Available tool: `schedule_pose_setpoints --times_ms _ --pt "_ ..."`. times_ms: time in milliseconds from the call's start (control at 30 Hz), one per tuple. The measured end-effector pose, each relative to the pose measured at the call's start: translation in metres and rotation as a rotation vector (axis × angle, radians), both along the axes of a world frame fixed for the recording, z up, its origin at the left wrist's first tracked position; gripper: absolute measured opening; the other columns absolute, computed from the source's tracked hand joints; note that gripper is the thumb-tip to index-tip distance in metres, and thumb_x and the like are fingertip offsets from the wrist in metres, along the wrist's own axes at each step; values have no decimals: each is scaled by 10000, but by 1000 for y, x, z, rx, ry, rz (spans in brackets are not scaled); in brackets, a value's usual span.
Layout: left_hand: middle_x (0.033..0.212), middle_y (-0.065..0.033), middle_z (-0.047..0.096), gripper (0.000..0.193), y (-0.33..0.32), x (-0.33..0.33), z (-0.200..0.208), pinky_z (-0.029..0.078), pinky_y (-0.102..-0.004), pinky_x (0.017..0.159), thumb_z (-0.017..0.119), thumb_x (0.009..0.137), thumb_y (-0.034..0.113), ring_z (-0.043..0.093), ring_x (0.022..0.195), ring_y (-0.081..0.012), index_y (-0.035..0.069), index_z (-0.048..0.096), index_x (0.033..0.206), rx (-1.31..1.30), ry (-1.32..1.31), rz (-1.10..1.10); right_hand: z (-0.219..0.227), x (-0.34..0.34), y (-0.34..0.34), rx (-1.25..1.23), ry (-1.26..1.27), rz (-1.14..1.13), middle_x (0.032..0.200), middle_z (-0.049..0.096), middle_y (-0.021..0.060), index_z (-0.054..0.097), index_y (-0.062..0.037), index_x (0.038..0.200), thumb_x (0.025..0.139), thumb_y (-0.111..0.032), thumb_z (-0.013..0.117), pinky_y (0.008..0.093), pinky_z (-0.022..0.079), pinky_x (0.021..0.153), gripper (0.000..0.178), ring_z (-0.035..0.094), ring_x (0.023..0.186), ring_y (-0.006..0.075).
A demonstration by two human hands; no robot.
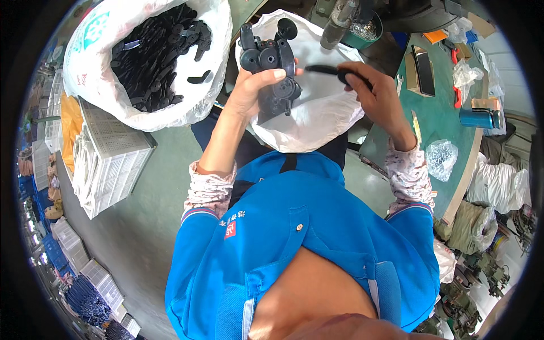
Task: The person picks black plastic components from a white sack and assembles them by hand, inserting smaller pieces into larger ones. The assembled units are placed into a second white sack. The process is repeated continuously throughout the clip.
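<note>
My left hand (247, 92) is closed around a bunch of black round-ended parts (268, 58), which look like flat levers with disc heads and holes. The parts fan out above and below the thumb. To its right, my right hand (376, 92) pinches a single long black part (322, 69) by its rounded end, its thin end pointing left toward the bunch. Both hands are over an open white plastic bag (323, 122); some dark pieces show inside it below the bunch. At the left, a large white sack (161, 118) holds a heap of similar black parts (153, 62).
A green bench (411, 110) at the right carries a clear bag of small pieces (442, 160), a blue cylinder (477, 118) and red-handled tools (457, 96). White crates (116, 161) stand at the left. A metal machine part (338, 25) and a green tub (362, 31) are beyond the bag.
</note>
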State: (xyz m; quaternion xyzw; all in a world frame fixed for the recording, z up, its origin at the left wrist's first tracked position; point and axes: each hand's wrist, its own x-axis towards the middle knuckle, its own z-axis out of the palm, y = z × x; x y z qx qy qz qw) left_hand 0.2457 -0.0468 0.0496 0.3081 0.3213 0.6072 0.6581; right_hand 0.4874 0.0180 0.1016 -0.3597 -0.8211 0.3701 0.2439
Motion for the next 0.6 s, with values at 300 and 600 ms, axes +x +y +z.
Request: schedule_pose_setpoints --times_ms 300,600 --pt "988 -120 614 460 -5 21 2 507 -308 793 686 710 169 606 892 -186 -11 540 1108 -8 -31 2 6 -9 12 -218 367 38 833 660 78 612 -34 1171 915 -76 570 210 493 596 263 641 732 106" --pt "1016 -197 608 487 8 9 7 576 -354 734 663 745 129 649 883 -265 -32 466 1159 3 -17 92 83 -41 92 -484 526 -141 728 646 112 503 98 1148 920 -58 494 218 424 361 277 565 460 124"
